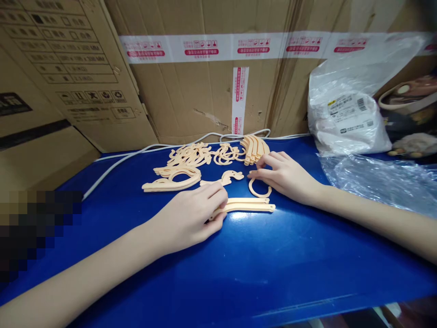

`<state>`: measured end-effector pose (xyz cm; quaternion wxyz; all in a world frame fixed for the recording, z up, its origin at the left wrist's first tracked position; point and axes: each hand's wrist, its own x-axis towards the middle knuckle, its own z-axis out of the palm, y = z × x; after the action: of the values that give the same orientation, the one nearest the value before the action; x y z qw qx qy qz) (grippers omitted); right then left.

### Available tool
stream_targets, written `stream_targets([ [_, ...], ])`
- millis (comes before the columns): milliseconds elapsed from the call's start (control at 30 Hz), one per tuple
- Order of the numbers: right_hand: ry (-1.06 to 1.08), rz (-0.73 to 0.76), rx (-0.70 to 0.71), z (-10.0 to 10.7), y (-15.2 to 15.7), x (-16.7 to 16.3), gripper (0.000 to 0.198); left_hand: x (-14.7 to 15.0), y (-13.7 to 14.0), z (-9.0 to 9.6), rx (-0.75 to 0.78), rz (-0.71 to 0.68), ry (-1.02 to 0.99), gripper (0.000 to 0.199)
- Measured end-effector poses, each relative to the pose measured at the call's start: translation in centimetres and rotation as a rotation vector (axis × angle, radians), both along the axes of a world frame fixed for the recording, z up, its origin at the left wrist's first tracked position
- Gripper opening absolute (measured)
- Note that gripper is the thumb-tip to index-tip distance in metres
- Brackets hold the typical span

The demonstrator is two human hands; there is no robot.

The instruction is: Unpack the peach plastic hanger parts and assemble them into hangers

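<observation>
My left hand (193,216) is closed, thumb and fingers pinching the left end of two cream hanger arms (251,207). These arms are long, slightly bent bars lying side by side, with a hole at the free end. With its fingertips, my right hand (287,176) pinches the tip of a cream C-shaped hanger hook (260,194) just above the blue surface. Between the hands lies a flat animal-shaped piece (232,176), partly hidden behind my left hand. Behind them are a loose pile of small curved pieces (191,155), several hooks (225,154) and a stack of hanger arms (254,148).
A bundle of cream pieces (174,178) lies left of centre on the blue table (239,273). White cables (119,165) run along the back. Cardboard boxes (191,95) wall the rear and left. A plastic bag (348,114) and clear film (375,182) lie at right.
</observation>
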<state>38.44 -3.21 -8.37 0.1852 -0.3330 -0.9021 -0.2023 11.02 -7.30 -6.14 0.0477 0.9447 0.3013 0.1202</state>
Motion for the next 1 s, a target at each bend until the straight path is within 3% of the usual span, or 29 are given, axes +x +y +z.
stream_targets([
  [233,-0.26,0.053,0.155,1.0,0.0,-0.1,0.021,0.0,0.1,-0.5,-0.113,0.004,-0.059,0.009],
  [367,-0.293,0.025,0.179,1.2,0.0,-0.3,0.02,0.0,0.0,-0.6,-0.125,0.0,-0.067,0.009],
  [667,-0.084,-0.054,0.1,0.9,-0.1,-0.6,0.019,0.2,0.1,-0.6,-0.083,-0.032,-0.048,0.012],
  [1000,0.18,-0.014,-0.162,1.2,-1.0,-1.4,0.015,0.4,0.0,-0.9,0.092,-0.053,-0.081,0.014],
])
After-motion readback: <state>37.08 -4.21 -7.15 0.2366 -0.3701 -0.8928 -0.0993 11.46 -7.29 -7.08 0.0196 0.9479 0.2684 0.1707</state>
